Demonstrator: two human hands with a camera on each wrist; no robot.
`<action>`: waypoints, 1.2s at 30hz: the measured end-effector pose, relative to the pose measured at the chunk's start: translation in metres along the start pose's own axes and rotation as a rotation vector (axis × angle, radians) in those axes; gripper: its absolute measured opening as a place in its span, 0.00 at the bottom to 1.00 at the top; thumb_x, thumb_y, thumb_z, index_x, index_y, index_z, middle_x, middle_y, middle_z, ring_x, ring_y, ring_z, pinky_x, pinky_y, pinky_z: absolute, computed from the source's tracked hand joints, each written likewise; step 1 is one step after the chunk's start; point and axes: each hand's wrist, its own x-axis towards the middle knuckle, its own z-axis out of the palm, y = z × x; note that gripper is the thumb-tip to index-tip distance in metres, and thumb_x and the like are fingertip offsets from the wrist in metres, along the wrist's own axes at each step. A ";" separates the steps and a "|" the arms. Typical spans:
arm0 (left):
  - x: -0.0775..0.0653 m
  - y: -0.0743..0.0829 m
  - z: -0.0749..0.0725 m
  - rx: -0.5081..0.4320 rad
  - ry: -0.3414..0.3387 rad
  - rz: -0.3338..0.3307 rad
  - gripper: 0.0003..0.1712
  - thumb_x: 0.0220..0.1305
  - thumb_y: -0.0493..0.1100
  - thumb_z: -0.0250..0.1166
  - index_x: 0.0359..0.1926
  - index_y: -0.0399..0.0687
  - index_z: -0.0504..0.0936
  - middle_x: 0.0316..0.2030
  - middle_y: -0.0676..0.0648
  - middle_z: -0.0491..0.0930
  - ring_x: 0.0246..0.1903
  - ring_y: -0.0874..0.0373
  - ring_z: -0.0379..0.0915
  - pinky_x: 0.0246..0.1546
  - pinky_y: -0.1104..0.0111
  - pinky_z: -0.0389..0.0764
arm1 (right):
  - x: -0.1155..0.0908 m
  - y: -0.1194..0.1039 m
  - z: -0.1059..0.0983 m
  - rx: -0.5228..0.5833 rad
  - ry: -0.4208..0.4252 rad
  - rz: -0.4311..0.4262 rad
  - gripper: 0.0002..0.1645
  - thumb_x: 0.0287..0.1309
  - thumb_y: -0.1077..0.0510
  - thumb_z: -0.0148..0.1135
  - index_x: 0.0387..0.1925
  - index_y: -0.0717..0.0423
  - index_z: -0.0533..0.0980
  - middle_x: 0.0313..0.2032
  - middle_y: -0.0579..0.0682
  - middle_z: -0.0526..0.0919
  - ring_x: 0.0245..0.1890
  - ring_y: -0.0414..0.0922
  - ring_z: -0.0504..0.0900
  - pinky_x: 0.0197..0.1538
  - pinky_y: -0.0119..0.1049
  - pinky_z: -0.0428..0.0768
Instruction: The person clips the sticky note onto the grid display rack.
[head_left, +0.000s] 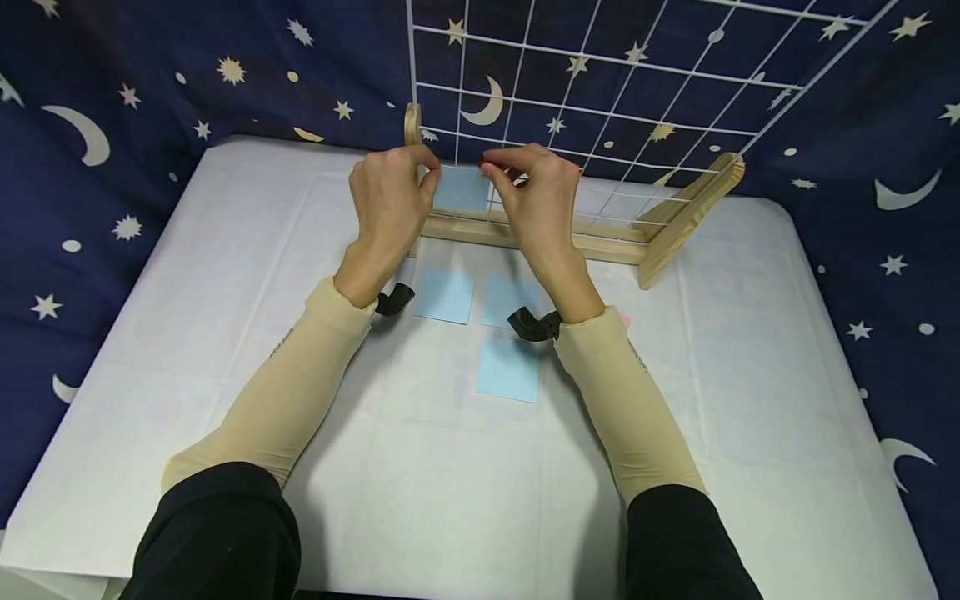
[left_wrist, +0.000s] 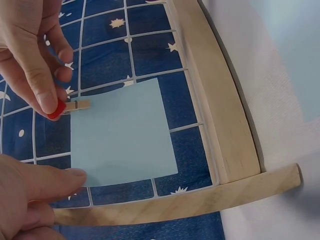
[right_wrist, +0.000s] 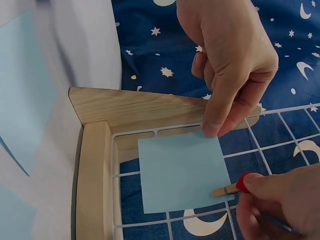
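Observation:
A light blue square of paper lies against a white wire grid in a wooden stand. My left hand pinches one upper corner of the paper between thumb and fingers. At the other upper corner, my right hand pinches the red end of a small wooden clothespin. The clothespin's wooden tip overlaps the paper's edge in both wrist views. Curled behind the thumb, the right hand's other fingers show in the left wrist view.
Three more light blue squares, such as the nearest paper square, lie on the white-covered table before the stand. The stand's wooden side foot rises at the right. A dark blue star-and-moon cloth hangs behind.

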 end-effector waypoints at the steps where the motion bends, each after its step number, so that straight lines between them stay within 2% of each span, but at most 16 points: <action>1: 0.000 0.000 0.000 -0.002 0.004 0.002 0.06 0.67 0.39 0.70 0.38 0.48 0.94 0.29 0.44 0.90 0.29 0.40 0.84 0.33 0.48 0.80 | 0.000 0.000 -0.001 -0.008 0.000 -0.007 0.09 0.65 0.57 0.74 0.43 0.58 0.91 0.37 0.54 0.92 0.36 0.46 0.90 0.40 0.39 0.88; 6: -0.001 0.000 0.001 -0.012 0.017 -0.005 0.07 0.67 0.39 0.71 0.42 0.48 0.94 0.26 0.43 0.88 0.27 0.40 0.83 0.31 0.47 0.79 | -0.003 -0.002 -0.004 0.004 0.020 -0.036 0.10 0.64 0.59 0.75 0.44 0.61 0.90 0.36 0.56 0.91 0.36 0.47 0.91 0.39 0.41 0.88; 15: -0.005 0.010 -0.001 -0.061 0.073 0.000 0.09 0.64 0.36 0.71 0.44 0.48 0.93 0.21 0.43 0.85 0.22 0.43 0.79 0.28 0.47 0.76 | -0.016 -0.001 -0.027 0.034 0.061 -0.047 0.09 0.66 0.60 0.72 0.43 0.61 0.90 0.37 0.55 0.90 0.36 0.47 0.90 0.38 0.42 0.87; 22: -0.013 0.013 -0.002 -0.085 0.110 0.020 0.07 0.67 0.38 0.69 0.40 0.43 0.92 0.15 0.43 0.75 0.18 0.47 0.71 0.24 0.61 0.61 | -0.028 0.014 -0.046 0.030 0.085 -0.026 0.09 0.68 0.59 0.71 0.42 0.60 0.90 0.36 0.55 0.91 0.36 0.48 0.90 0.39 0.43 0.87; 25: -0.016 0.015 -0.005 -0.099 0.121 0.012 0.07 0.67 0.39 0.69 0.38 0.42 0.92 0.14 0.43 0.73 0.18 0.47 0.69 0.25 0.63 0.58 | -0.032 0.019 -0.054 0.026 0.097 -0.019 0.09 0.68 0.58 0.71 0.41 0.59 0.90 0.36 0.54 0.91 0.36 0.48 0.90 0.39 0.43 0.86; 28: -0.019 0.017 -0.007 -0.111 0.122 0.003 0.07 0.67 0.39 0.69 0.37 0.43 0.92 0.14 0.43 0.74 0.18 0.47 0.69 0.26 0.62 0.59 | -0.037 0.024 -0.061 0.016 0.100 -0.008 0.08 0.68 0.58 0.70 0.40 0.59 0.91 0.35 0.54 0.91 0.36 0.48 0.90 0.38 0.40 0.85; 34: -0.027 0.021 -0.010 -0.119 0.131 -0.009 0.08 0.68 0.40 0.69 0.38 0.41 0.92 0.14 0.42 0.74 0.19 0.45 0.69 0.25 0.62 0.59 | -0.047 0.033 -0.075 -0.002 0.115 0.009 0.09 0.68 0.58 0.70 0.40 0.60 0.90 0.35 0.55 0.92 0.35 0.49 0.91 0.38 0.25 0.80; 36: -0.030 0.022 -0.011 -0.128 0.133 -0.005 0.08 0.68 0.40 0.69 0.37 0.41 0.92 0.14 0.42 0.73 0.18 0.46 0.68 0.25 0.63 0.58 | -0.050 0.036 -0.081 -0.013 0.112 0.012 0.10 0.69 0.58 0.69 0.40 0.61 0.90 0.35 0.55 0.92 0.35 0.50 0.91 0.38 0.24 0.80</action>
